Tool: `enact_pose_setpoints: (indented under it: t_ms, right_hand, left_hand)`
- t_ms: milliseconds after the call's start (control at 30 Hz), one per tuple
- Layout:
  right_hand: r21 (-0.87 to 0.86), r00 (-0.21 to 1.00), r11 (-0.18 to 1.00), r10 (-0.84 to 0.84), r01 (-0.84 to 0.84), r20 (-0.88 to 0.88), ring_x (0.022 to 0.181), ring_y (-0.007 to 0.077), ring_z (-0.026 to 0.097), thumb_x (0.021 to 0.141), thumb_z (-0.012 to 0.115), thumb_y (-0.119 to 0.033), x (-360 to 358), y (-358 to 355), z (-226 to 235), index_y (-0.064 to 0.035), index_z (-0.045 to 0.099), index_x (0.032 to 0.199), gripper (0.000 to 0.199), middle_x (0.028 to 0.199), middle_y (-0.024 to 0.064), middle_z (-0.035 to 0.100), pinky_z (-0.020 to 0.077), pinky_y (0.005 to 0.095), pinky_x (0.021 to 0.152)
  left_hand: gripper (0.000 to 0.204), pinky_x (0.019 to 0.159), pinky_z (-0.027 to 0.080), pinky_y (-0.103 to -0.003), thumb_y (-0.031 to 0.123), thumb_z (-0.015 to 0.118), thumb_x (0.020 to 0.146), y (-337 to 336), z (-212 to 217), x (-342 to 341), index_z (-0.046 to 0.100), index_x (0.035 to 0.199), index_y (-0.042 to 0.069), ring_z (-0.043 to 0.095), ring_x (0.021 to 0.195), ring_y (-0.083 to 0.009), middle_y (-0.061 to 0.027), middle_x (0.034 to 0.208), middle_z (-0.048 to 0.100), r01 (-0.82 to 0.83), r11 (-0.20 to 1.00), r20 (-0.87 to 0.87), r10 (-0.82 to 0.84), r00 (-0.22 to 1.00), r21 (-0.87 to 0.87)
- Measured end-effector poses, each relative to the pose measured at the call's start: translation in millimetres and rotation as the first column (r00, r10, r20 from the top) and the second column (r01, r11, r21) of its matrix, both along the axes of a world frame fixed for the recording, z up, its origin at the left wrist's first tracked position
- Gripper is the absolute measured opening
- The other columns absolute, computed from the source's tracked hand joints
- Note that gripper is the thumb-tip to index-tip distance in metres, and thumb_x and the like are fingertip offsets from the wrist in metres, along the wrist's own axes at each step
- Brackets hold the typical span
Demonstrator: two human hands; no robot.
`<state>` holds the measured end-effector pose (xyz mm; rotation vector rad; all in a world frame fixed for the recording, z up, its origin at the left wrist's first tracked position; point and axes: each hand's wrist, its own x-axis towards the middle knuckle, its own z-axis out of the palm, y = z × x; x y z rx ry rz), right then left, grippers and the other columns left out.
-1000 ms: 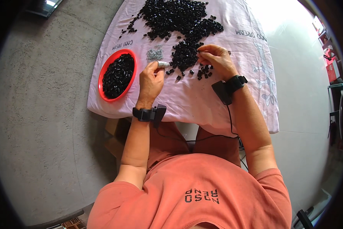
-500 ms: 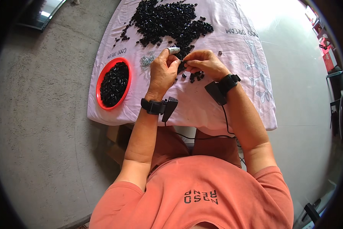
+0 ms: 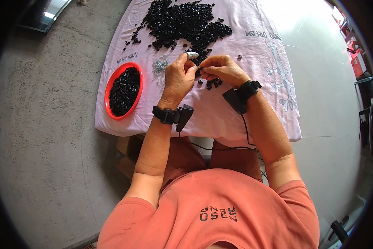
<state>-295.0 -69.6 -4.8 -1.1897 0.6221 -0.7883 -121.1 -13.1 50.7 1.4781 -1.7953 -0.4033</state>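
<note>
In the head view, see the fingers of the right hand (image 3: 228, 71) pressed together, seemingly pinching a small black piece (image 3: 200, 69) where meeting those of the left hand (image 3: 180, 79), too hidden to tell if gripped there too. Find more in the black heap (image 3: 180, 20) beyond the fingers and in the red bowl (image 3: 141, 85) well to their left, with silvery bits (image 3: 160, 65) between. Judging by size and gloss, expect something light, stiff, rather slippery and hardly fragile; best held across opposite sides with thumb and forefinger tips.
</note>
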Motion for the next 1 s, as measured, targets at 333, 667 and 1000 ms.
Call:
enact_pose_setpoints:
  t_ms: [333, 667, 1000]
  right_hand:
    - [-0.019, 1.0, 1.0, 0.002, -0.002, 0.001, 0.08, 0.0122, 0.069, 0.092, 0.066, -0.009, -0.1, 1.7, 3.4, 0.0, 0.068, 0.106, 0.017, 0.093, 0.0087, 0.072, 0.0577, 0.0235, 0.072]
    - [-0.042, 1.0, 0.999, -0.005, 0.005, 0.008, 0.08, 0.0116, 0.068, 0.092, 0.068, -0.013, 1.0, 1.1, 2.7, -0.0003, 0.068, 0.103, 0.017, 0.091, 0.0072, 0.071, 0.0574, 0.0239, 0.072]
    - [-0.085, 0.999, 0.996, 0.003, -0.007, -0.046, 0.074, 0.0093, 0.066, 0.094, 0.065, -0.017, 0.3, 2.9, 7.7, -0.0017, 0.068, 0.096, 0.015, 0.085, 0.0037, 0.069, 0.0551, 0.0238, 0.069]
  left_hand:
    - [0.026, 0.063, 0.054, -0.035, -0.002, 0.061, 0.081, 0.5, 4.3, -0.1, 0.063, 0.107, 0.001, 0.07, 0.068, -0.024, -0.0112, 0.074, 0.068, 0.017, 1.0, 0.027, -0.017, 0.999, -0.011]
    - [0.029, 0.064, 0.054, -0.031, -0.002, 0.063, 0.082, 0.4, 9.6, -4.6, 0.064, 0.111, 0.003, 0.069, 0.068, -0.0185, -0.0096, 0.076, 0.069, 0.043, 0.998, 0.103, -0.039, 0.994, -0.039]
    - [0.028, 0.063, 0.054, -0.035, -0.003, 0.062, 0.08, -1.8, 10.2, -6.3, 0.064, 0.108, 0.001, 0.069, 0.066, -0.0258, -0.013, 0.073, 0.068, 0.067, 0.994, 0.161, -0.053, 0.986, -0.081]
